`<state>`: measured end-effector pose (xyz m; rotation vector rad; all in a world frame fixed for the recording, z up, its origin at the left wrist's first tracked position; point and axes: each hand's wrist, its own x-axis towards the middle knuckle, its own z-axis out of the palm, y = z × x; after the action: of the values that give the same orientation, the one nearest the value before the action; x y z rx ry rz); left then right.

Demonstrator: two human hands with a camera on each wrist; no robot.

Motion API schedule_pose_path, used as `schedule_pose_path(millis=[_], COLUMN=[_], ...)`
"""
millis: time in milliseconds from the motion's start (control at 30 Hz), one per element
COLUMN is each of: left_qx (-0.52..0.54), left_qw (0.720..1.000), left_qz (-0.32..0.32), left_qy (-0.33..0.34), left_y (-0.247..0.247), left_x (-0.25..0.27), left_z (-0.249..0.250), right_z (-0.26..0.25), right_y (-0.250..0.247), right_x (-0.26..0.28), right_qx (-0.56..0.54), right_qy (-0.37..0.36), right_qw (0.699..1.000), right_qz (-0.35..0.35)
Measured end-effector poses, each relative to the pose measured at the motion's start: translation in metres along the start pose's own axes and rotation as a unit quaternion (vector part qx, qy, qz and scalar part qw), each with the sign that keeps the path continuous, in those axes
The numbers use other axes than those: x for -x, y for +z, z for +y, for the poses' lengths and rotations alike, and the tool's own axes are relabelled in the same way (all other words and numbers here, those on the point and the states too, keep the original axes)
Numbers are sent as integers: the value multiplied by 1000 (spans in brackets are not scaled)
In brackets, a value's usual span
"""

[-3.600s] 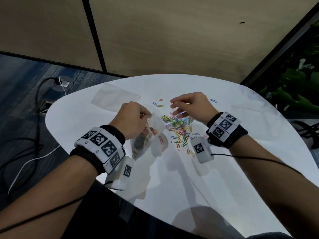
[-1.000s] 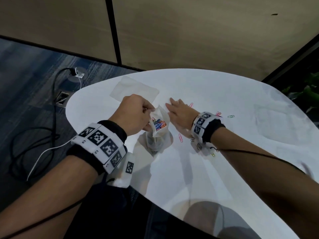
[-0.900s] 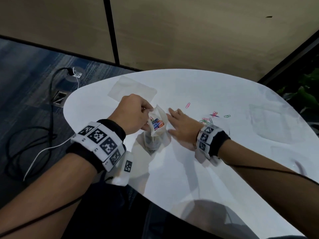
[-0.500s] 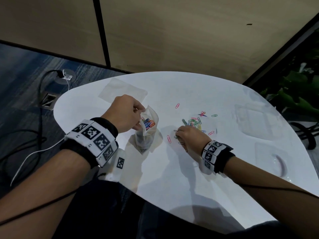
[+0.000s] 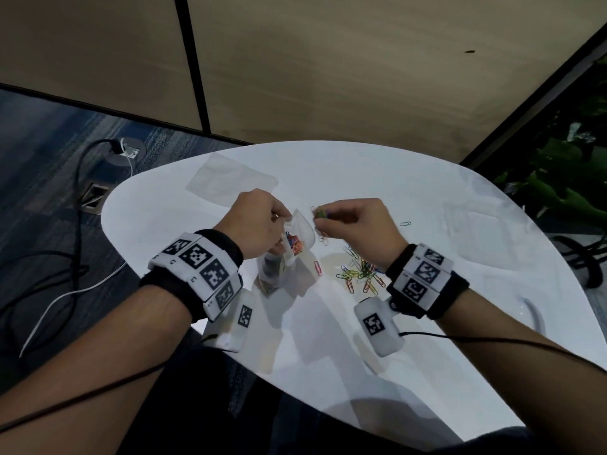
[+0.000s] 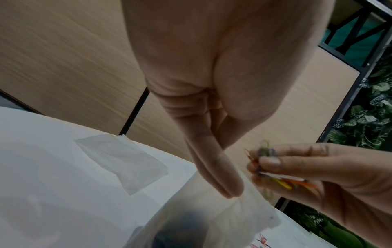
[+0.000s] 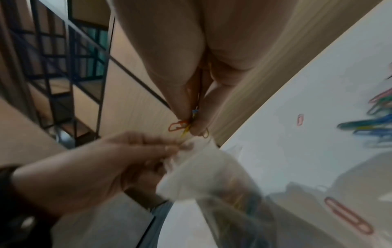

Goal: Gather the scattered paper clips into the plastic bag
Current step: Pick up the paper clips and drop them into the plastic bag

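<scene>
My left hand pinches the rim of a small clear plastic bag and holds it up over the white table; coloured clips lie inside the bag. My right hand pinches a small bunch of paper clips just right of the bag's mouth. The wrist views show the same bunch of clips beside the bag's rim. A loose pile of coloured clips lies on the table under my right wrist. A single pink clip sits near the bag.
A flat empty clear bag lies at the table's far left. Another lone clip lies to the right. More clear plastic bags lie on the right side. Cables run across the carpet at the left, plants stand at the right.
My right hand left the pile on the table, rose and moved left to the bag's mouth with a bunch of clips. The left hand kept holding the bag.
</scene>
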<state>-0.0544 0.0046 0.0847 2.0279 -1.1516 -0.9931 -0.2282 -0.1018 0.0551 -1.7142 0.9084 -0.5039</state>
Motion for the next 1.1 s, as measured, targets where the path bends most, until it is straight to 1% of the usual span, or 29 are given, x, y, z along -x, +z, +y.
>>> schedule_pose_path(millis=[133, 200, 267, 300, 333, 400, 433, 467, 500, 567, 600, 633, 667, 700, 767, 833, 867, 900, 933, 967, 1000, 1033, 1067, 1100], left_qx=[9, 19, 22, 22, 21, 20, 21, 21, 22, 18, 14, 8, 5, 4, 5, 3, 4, 4, 2, 1, -1, -2, -2, -3], left_qw=[1000, 1000, 1000, 1000, 1000, 1000, 1000, 1000, 1000, 1000, 1000, 1000, 1000, 1000, 1000, 1000, 1000, 1000, 1000, 1000, 1000, 1000, 1000, 1000], left_qz=[2, 1, -1, -2, -1, 5, 8, 10, 11, 12, 12, 12, 12, 12, 10, 9, 7, 6, 5, 5, 6, 7, 6, 5], left_qy=[-3, -5, -4, -3, -3, -6, -8, -10, -13, -11, -8, -4, -2, -2, -3, -4, -4, -3, -3, -2, -2, -1, -2, -2], left_y=[1, 0, 0, 0, 0, -1, -1, -3, -4, -5, -5, -6, -6, -7, -8, -8, -8, -8, -7, -7, -6, -6, -5, -5], left_x=[-2, -3, -4, -3, -4, -5, -6, -7, -8, -8, -8, -8, -9, -9, -9, -8, -7, -7, -6, -6, -5, -5, -5, -5], left_z=[0, -1, -2, -2, -2, -4, -6, -7, -9, -10, -10, -10, -10, -11, -12, -12, -12, -12, -11, -10, -9, -9, -8, -7], right_z=[-6, -11, -19, -21, -22, -15, -6, 7, 22, 54, 67, 79, 87, 93, 107, 115, 120, 124, 127, 134, 140, 140, 134, 128], right_y=[33, 36, 32, 28, 22, 10, 4, -2, -7, -13, -15, -18, -22, -28, -47, -72, -84, -92, -95, -97, -99, -95, -87, -79], right_x=[6, 8, 8, 6, 2, -15, -26, -40, -54, -73, -78, -81, -80, -78, -71, -59, -52, -45, -37, -33, -32, -30, -27, -23], right_qx=[122, 193, 237, 235, 212, 174, 198, 265, 353, 518, 576, 617, 640, 645, 644, 659, 668, 682, 681, 666, 656, 639, 615, 591], right_qy=[-52, -72, -94, -104, -107, -99, -94, -88, -75, -27, -15, -11, -4, 11, 67, 120, 126, 101, 120, 149, 139, 126, 139, 110], right_qw=[991, 977, 964, 964, 969, 980, 976, 960, 932, 847, 803, 768, 746, 741, 745, 730, 723, 709, 696, 701, 712, 734, 750, 780], right_qz=[-27, -58, -77, -75, -65, -23, -3, 1, -23, -118, -152, -173, -185, -188, -162, -132, -124, -148, -192, -208, -208, -194, -199, -174])
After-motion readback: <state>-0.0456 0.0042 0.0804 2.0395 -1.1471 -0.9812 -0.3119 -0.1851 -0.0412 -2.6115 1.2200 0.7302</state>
